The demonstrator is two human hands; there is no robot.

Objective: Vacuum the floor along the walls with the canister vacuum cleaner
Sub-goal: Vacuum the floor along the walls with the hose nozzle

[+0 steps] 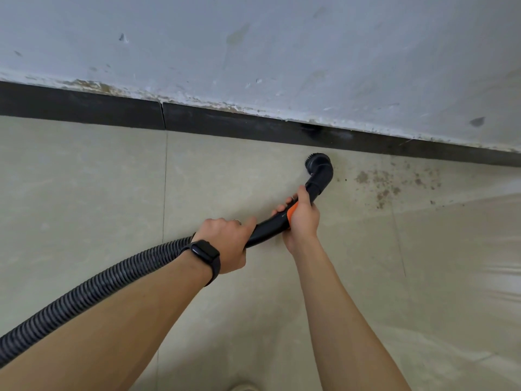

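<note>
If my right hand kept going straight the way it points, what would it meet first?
Likely the skirting; the nozzle ahead of the right hand would touch it first. Depth is unclear.

I record the wall (253,38) across the far side, the baseboard (84,108) along its foot and the floor (84,179) before it. The nozzle (318,167) stands just before the baseboard, right of centre. A patch of dirt (394,182) lies on the floor to its right. Nearer me, the right hand (303,218) grips the wand (267,228); the left hand (228,244) grips it further back, leftward. The hose (98,286) trails from there to the lower left.
</note>
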